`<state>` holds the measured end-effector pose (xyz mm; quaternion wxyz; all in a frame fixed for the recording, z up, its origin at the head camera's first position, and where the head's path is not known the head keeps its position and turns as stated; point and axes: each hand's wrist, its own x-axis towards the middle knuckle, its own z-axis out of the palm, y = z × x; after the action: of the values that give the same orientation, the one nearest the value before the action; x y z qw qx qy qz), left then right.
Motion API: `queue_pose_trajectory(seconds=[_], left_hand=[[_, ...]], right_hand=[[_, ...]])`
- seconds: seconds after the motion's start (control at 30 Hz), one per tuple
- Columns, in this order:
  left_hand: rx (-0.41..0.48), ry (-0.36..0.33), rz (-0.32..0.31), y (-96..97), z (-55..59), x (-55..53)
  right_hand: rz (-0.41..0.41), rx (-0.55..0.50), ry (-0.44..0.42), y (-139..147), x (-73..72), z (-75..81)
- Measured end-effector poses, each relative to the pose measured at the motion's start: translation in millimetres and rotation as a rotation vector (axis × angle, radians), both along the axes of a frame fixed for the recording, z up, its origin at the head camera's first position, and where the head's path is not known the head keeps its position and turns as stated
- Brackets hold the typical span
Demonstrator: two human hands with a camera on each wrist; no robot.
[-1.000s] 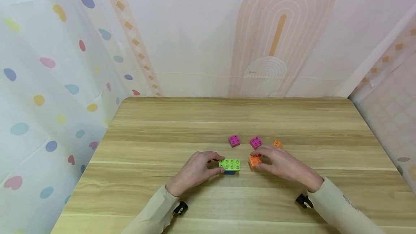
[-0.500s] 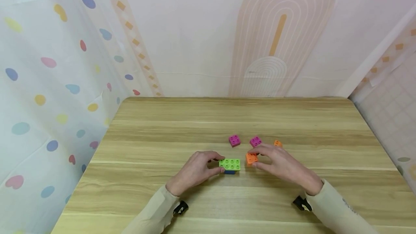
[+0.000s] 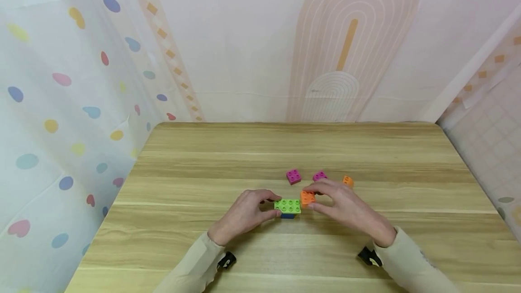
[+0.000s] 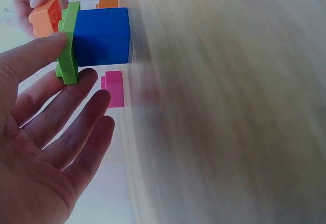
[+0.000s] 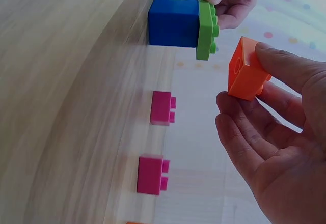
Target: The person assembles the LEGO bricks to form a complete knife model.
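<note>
A flat lime green toy brick (image 3: 288,205) with several studs sits on top of a blue block (image 4: 102,36) standing on the table. My left hand (image 3: 244,216) pinches the green brick at its left end, thumb on the near side. In my right hand (image 3: 346,205) is a square orange brick (image 5: 245,70), pinched between thumb and fingers, lifted off the table at about the height of the green brick. From the head view it lies just right of the green brick's right end. Its hollow underside shows in the right wrist view.
Behind the hands lie two magenta bricks, one on the left (image 3: 293,176) and one (image 3: 319,176) partly covered by the right hand. Another orange piece (image 3: 348,181) with a rounded side is farther right. The wooden table (image 3: 183,171) ends at a patterned curtain (image 3: 244,49).
My right hand has carried the orange brick left and slightly up, close to the green brick. The left hand and the green and blue stack stay in place.
</note>
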<state>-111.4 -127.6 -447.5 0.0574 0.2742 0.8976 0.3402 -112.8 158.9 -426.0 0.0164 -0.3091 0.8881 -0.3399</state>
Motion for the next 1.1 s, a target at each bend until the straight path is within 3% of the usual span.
queue_pose_trajectory(seconds=[0.27, 0.6, 1.1], left_hand=[[0.0, -0.008, -0.002, -0.5, -0.9, -1.0], [0.008, -0.008, -0.01, -0.6, -1.4, -0.9], [0.016, 0.002, -0.011, -0.8, -2.3, -0.8]], right_hand=[[0.028, -0.037, 0.032, -10.8, 0.0, -1.6], [-0.004, -0.016, 0.011, -23.2, 3.6, -1.0], [0.05, -0.054, 0.02, -36.7, 2.2, -9.7]])
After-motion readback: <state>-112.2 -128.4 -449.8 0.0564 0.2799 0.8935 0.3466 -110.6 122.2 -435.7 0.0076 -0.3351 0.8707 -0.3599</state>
